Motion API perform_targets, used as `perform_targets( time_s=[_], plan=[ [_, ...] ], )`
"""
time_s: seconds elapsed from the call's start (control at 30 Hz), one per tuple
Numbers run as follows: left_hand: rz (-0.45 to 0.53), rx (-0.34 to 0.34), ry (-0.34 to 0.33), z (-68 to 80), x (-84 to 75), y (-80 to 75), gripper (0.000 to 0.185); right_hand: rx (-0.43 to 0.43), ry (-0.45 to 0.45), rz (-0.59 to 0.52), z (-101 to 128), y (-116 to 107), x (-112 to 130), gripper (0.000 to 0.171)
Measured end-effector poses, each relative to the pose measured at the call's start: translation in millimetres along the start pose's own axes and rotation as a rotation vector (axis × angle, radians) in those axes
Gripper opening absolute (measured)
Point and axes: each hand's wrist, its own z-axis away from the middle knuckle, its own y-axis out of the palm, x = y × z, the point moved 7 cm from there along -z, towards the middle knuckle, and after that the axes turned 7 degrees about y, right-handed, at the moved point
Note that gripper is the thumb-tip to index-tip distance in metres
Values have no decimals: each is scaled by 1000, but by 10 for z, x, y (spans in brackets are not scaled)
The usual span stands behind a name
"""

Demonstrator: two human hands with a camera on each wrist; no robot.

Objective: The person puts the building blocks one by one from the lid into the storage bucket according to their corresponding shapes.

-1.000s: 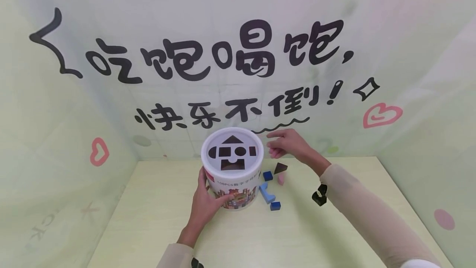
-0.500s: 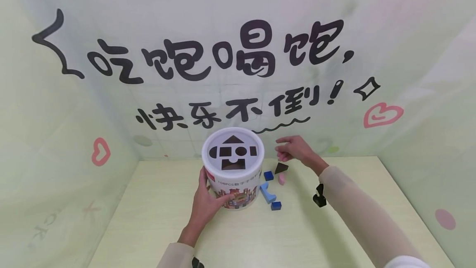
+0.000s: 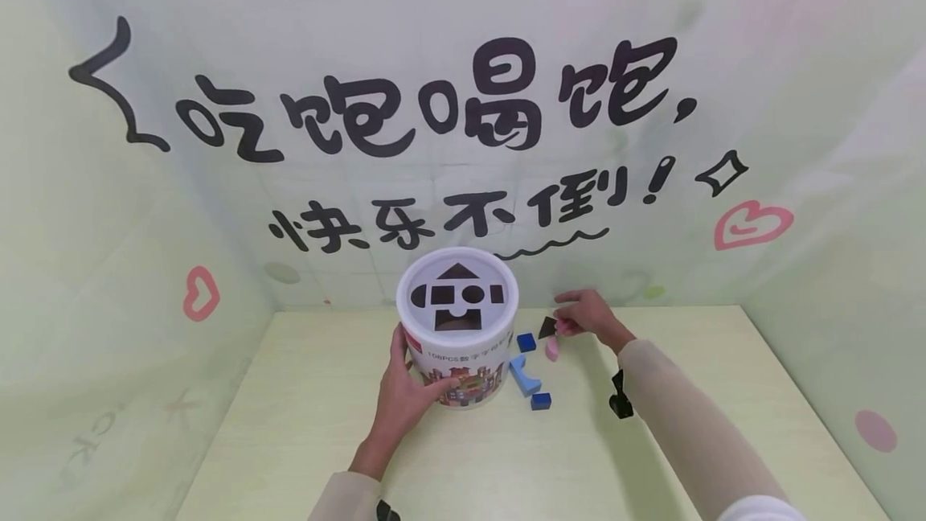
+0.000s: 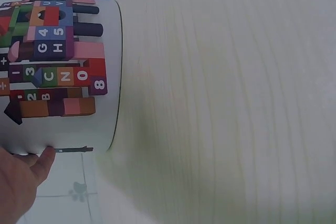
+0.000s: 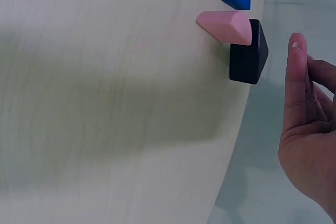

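The left hand (image 3: 405, 400) holds the white shape-sorter bucket (image 3: 457, 328) upright near the middle of the surface (image 3: 304, 424), thumb and fingers wrapped round its printed wall at about 7 o'clock; the left wrist view shows a fingertip pressed to the wall by the base. The bucket's lid (image 3: 457, 289) is on, with triangle, half-round, rectangle, circle, square and arch cut-outs showing dark.

The right hand (image 3: 587, 313) hovers at 3 o'clock from the bucket, just beside a dark triangular block (image 3: 547, 326). Its fingers (image 5: 296, 85) are straight and held close together, gripping nothing; in the right wrist view they stand just apart from the block.

Five blocks lie loose on the surface at the bucket's 3 to 4 o'clock: the dark triangular one, a pink block (image 3: 552, 349) touching it, a blue cube (image 3: 526, 342), a light blue arch piece (image 3: 526, 376) and a second blue cube (image 3: 540, 401).

As a judgement, the sorting is not finished: these five blocks are left outside, and the dark triangle looks to be the next one reached for. How many already sit inside cannot be told.
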Motion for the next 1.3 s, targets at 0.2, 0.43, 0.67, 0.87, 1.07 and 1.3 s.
perform_targets(
  time_s=[0.2, 0.43, 0.67, 0.87, 1.07, 1.3],
  plan=[
    [-12, -5, 1, 5, -10, -13, 125, -20, 18, 34, -36, 18, -172, 44],
    [-16, -5, 2, 10, -13, 0, 125, -35, 48, 86, -66, 69, -315, 42],
    [-20, -15, 14, 12, -18, -12, 124, -59, 41, 122, -108, 156, -338, 44],
    [-12, -7, 8, 22, -2, -3, 124, -130, 37, 210, -134, 177, -390, 39],
    [-13, -9, 23, 22, -10, 6, 124, -139, 22, 151, -104, 153, -368, 36],
    [-10, -10, 18, 22, -3, -7, 124, -125, -6, 107, -64, 96, -284, 33]
  ],
)
